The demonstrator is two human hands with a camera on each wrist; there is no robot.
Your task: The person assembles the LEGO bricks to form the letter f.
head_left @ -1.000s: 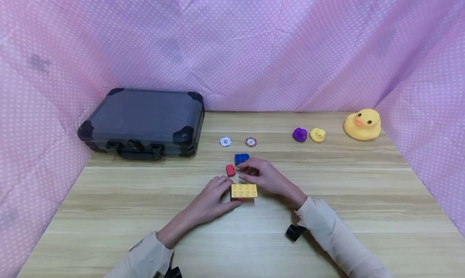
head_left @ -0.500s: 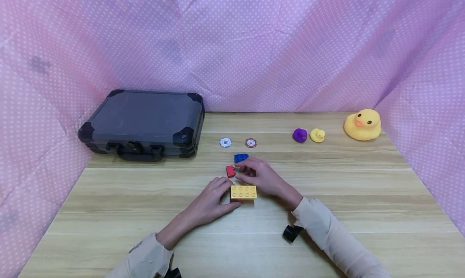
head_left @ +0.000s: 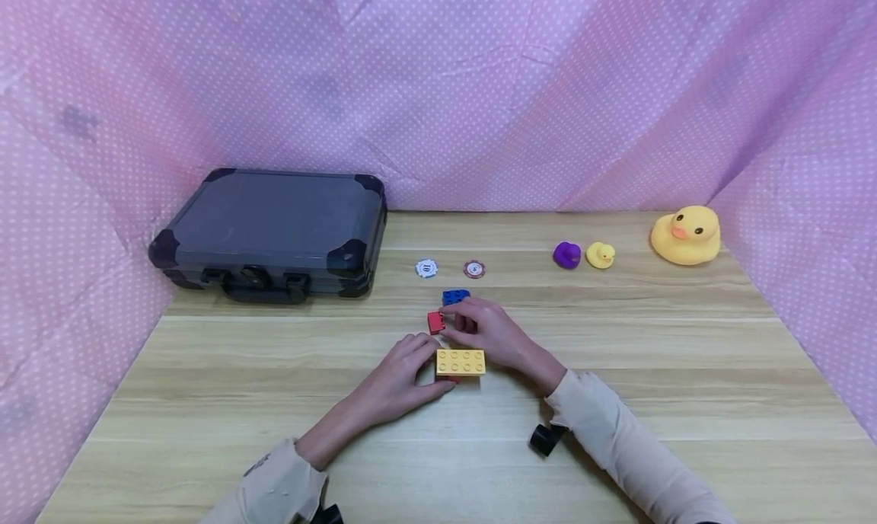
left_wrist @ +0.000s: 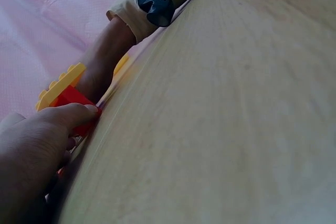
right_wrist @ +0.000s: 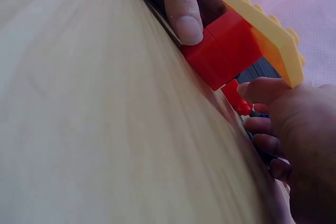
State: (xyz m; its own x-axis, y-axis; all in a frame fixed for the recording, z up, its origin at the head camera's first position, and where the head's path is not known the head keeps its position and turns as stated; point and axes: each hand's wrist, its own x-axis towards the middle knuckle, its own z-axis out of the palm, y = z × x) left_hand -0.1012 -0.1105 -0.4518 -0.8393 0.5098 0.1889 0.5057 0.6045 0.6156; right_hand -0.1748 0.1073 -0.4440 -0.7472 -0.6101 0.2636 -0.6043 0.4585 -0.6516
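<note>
My left hand (head_left: 395, 379) grips a stack of red bricks (right_wrist: 223, 43) standing on the table, thumb on the near side. A yellow eight-stud brick (head_left: 460, 362) tops the stack and overhangs it to the right. Just behind, a small red brick (head_left: 435, 323) lies on its side, studs facing right. My right hand (head_left: 496, 333) pinches its right end between thumb and index finger; in the right wrist view the thumb (right_wrist: 257, 88) overlaps this brick. Close behind the right fingers sits a blue brick (head_left: 455, 297) with one rounded end, partly hidden by them.
A grey hard case (head_left: 274, 219) with black corners stands at the back left. Two poker chips, one white (head_left: 426, 268) and one red (head_left: 474, 269), lie beyond the bricks. Back right are a purple duck (head_left: 566, 255), a small yellow duck (head_left: 600, 255) and a large yellow duck (head_left: 685, 235).
My right hand has shifted slightly left, its thumb and index finger closing in on the small red brick. The left hand and the yellow-topped stack have stayed in place.
</note>
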